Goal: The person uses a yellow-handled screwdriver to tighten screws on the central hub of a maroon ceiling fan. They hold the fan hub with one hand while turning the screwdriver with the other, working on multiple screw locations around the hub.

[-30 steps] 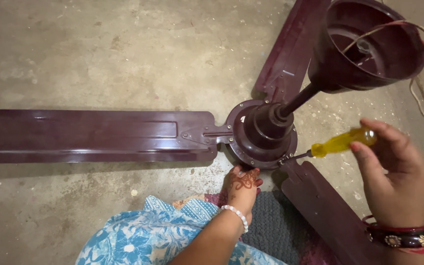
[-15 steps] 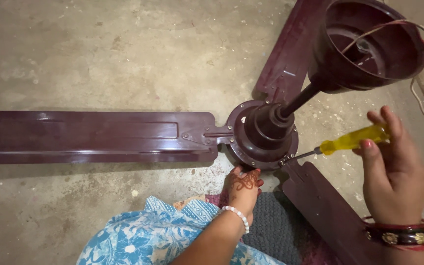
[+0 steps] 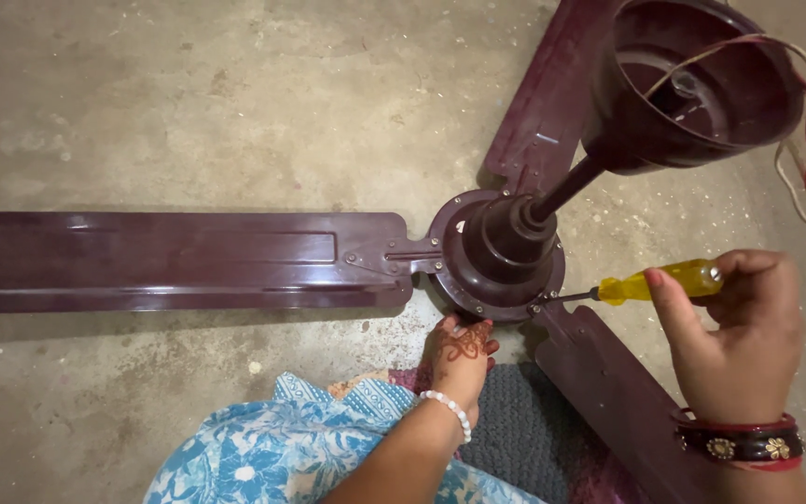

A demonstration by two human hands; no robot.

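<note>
Maroon ceiling fan (image 3: 506, 252) lying on the concrete floor (image 3: 188, 103), hub at centre, one blade (image 3: 160, 261) reaching left. Right hand (image 3: 739, 336), fingers pinching a yellow-handled screwdriver (image 3: 655, 283), tip set at a screw on the hub's right rim. Left hand (image 3: 462, 353) bracing the hub's near edge, fingers pressed together. Best done keeping the shaft in line with the screw, pushing firmly inward while turning, holding the hub steady against spin.
</note>
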